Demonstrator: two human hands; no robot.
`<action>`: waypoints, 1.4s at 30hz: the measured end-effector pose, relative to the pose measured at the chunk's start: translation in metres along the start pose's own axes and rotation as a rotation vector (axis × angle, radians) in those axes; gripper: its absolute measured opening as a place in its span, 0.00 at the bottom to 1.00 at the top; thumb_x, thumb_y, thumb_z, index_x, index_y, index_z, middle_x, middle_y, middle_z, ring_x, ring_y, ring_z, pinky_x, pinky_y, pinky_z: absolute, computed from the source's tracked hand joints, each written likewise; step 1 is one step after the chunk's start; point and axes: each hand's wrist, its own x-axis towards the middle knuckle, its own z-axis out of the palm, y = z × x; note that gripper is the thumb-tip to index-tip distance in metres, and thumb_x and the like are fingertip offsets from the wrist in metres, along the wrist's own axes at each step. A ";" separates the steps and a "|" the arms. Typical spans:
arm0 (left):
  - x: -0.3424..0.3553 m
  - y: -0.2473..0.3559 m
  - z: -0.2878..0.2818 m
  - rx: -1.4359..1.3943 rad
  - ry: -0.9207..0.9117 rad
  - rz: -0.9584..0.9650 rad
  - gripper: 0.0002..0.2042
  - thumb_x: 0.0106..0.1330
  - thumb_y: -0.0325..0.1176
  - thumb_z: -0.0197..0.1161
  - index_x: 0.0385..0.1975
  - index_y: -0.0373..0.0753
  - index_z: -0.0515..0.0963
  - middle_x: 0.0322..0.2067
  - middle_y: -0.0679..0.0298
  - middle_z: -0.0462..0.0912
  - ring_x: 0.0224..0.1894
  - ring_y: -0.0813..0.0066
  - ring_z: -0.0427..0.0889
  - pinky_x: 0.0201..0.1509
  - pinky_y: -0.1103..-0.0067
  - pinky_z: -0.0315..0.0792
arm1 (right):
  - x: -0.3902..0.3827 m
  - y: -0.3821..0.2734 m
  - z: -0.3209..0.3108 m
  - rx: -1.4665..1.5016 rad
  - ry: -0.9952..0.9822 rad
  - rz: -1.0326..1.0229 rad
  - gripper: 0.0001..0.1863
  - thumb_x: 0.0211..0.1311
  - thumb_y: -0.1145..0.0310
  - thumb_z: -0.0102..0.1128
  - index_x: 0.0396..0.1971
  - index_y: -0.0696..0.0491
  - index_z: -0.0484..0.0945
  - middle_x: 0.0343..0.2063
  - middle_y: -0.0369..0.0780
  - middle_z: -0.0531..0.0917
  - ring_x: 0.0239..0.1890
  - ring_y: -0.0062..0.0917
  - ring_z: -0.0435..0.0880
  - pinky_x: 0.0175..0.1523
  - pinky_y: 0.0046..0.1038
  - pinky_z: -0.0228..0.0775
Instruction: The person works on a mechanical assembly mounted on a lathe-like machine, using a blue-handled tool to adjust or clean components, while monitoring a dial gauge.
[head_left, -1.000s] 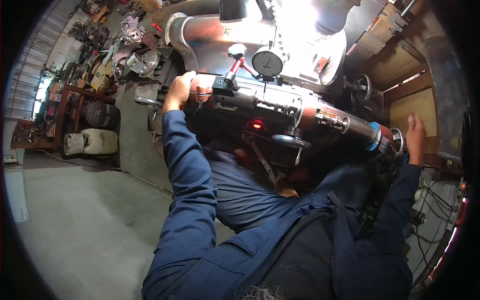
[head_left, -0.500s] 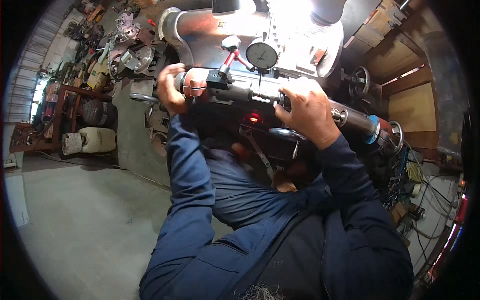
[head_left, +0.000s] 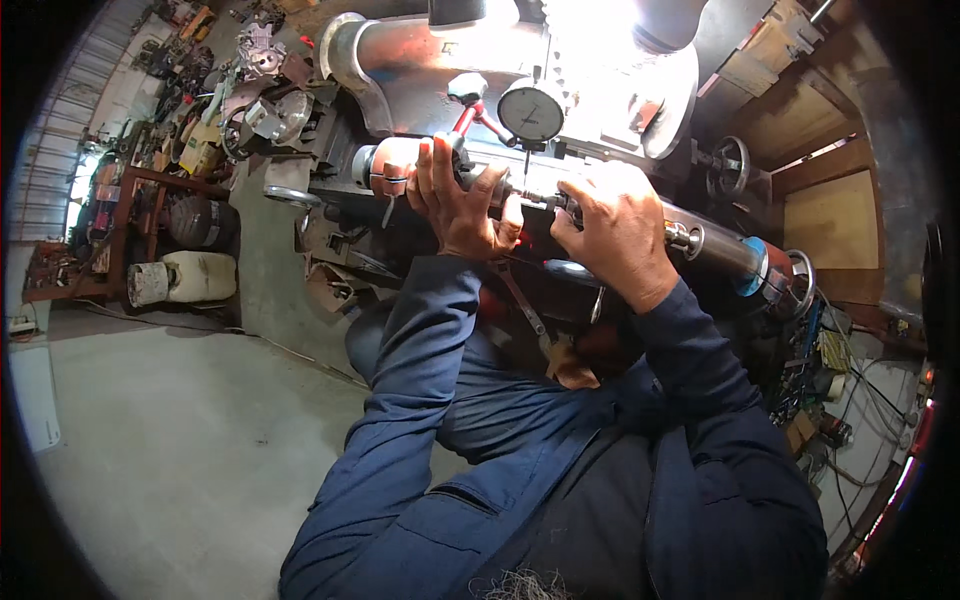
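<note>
A dial gauge (head_left: pixel 531 112) with a round pale face stands over a thin metal shaft (head_left: pixel 538 198), its stem pointing down at the shaft. The gauge hangs from a red jointed arm (head_left: pixel 467 118). My left hand (head_left: pixel 465 210) lies over the machine's cylindrical part left of the gauge stem, fingers spread, thumb and forefinger close to the shaft. It partly hides the gauge's black base. My right hand (head_left: pixel 622 230) is closed around a small dark piece (head_left: pixel 573 208) on the shaft, right of the stem; its fingertips are partly hidden.
A red-ended headstock (head_left: pixel 395 165) is at the left of the machine, and a tailstock with a handwheel (head_left: pixel 800 280) at its right. Another handwheel (head_left: pixel 730 165) stands behind. A wrench (head_left: pixel 522 300) lies below my hands. Metal parts (head_left: pixel 265 115) are heaped at far left.
My left hand has moved right from the red headstock to the cylinder beside the gauge stem, its fingers spreading. My right hand stays on the shaft. The view has shifted slightly.
</note>
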 end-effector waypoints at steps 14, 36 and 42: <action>0.003 0.004 -0.001 -0.008 0.035 -0.005 0.15 0.58 0.48 0.61 0.40 0.49 0.82 0.66 0.43 0.57 0.69 0.45 0.54 0.70 0.55 0.42 | 0.001 -0.001 0.000 0.017 -0.004 0.009 0.15 0.43 0.64 0.66 0.34 0.50 0.82 0.28 0.40 0.82 0.33 0.36 0.80 0.43 0.35 0.72; 0.037 -0.148 -0.048 -1.534 -0.564 -0.980 0.27 0.64 0.44 0.55 0.59 0.33 0.66 0.48 0.53 0.78 0.46 0.60 0.81 0.53 0.68 0.76 | -0.085 0.097 -0.155 0.189 0.226 0.424 0.24 0.64 0.62 0.59 0.58 0.55 0.71 0.53 0.45 0.78 0.58 0.33 0.75 0.63 0.34 0.64; 0.013 -0.150 -0.004 -1.959 0.230 -0.959 0.24 0.56 0.36 0.58 0.55 0.41 0.71 0.47 0.54 0.78 0.45 0.55 0.81 0.51 0.60 0.77 | -0.189 0.230 -0.144 0.394 0.350 0.813 0.22 0.74 0.59 0.47 0.58 0.58 0.71 0.54 0.44 0.78 0.57 0.30 0.75 0.63 0.30 0.63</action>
